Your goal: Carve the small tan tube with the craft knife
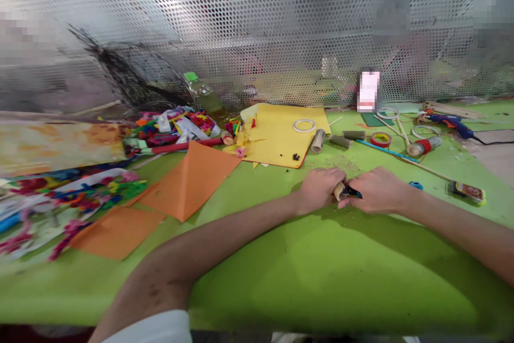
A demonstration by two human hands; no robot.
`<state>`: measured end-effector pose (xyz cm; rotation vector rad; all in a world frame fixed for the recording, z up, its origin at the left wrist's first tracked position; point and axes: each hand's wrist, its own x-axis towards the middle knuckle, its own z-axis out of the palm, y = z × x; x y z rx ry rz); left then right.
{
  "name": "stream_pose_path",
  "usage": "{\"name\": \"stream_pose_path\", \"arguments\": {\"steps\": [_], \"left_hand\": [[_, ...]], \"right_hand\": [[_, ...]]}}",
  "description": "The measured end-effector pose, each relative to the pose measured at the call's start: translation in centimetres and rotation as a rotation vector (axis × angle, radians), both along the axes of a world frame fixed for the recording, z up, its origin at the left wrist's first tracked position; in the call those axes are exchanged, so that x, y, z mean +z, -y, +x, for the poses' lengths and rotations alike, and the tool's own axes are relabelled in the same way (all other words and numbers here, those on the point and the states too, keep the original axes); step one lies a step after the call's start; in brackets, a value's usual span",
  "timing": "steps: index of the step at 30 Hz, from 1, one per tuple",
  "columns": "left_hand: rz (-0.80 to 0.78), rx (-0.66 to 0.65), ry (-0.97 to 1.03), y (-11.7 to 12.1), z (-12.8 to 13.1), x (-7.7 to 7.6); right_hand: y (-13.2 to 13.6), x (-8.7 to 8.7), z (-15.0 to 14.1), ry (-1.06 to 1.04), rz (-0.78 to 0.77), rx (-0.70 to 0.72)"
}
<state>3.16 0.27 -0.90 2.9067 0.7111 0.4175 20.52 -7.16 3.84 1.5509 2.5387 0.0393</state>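
Observation:
Above the green tabletop [281, 257], my left hand [322, 189] is closed around a short piece of bamboo-like tube [339, 190] whose pale open end faces right. My right hand [377, 192] grips a small dark tool [353, 192] against that end; its blade or tip is hidden by the fingers, so its kind is unclear. Pale shavings [341, 162] lie scattered just beyond my hands. Further back, a cut tube piece [318, 140] stands tilted beside two more pieces lying down, one being a greenish tube [340, 141].
Yellow sheets [277, 134] hold a white ring [304, 126] and black beads [296, 157]. Orange paper [201, 177] and colourful scraps [176, 126] lie left. Rightward are a red tape roll [381, 140], blue glue gun [452, 123] and small box [468, 192]. Perforated metal [261, 22] stands behind.

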Motion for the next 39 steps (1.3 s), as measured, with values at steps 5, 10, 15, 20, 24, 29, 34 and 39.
{"name": "stream_pose_path", "arguments": {"steps": [5, 10, 15, 20, 24, 29, 34, 39], "left_hand": [[-0.017, 0.01, 0.012, 0.08, -0.04, 0.13], [-0.041, 0.013, 0.035, 0.19, -0.08, 0.32], [-0.027, 0.014, 0.042, 0.1, -0.06, 0.21], [0.0, 0.024, -0.011, -0.06, 0.04, -0.02], [0.006, 0.017, -0.028, -0.09, 0.07, -0.06], [-0.009, 0.008, -0.012, -0.09, 0.03, 0.0], [-0.01, -0.004, 0.009, -0.06, 0.0, 0.09], [-0.02, 0.005, 0.021, -0.03, 0.0, 0.07]], "right_hand": [[-0.1, 0.05, 0.07, -0.005, -0.019, -0.017], [0.07, 0.5, -0.1, 0.006, -0.016, -0.027], [0.16, 0.78, -0.11, 0.001, -0.055, -0.059], [0.22, 0.19, 0.03, -0.042, -0.004, -0.023], [0.38, 0.05, -0.07, -0.045, 0.012, -0.004], [0.18, 0.11, -0.09, -0.013, -0.009, 0.005], [-0.05, 0.06, 0.0, 0.004, 0.001, 0.008], [-0.03, 0.11, -0.04, 0.012, -0.012, -0.023]]}}
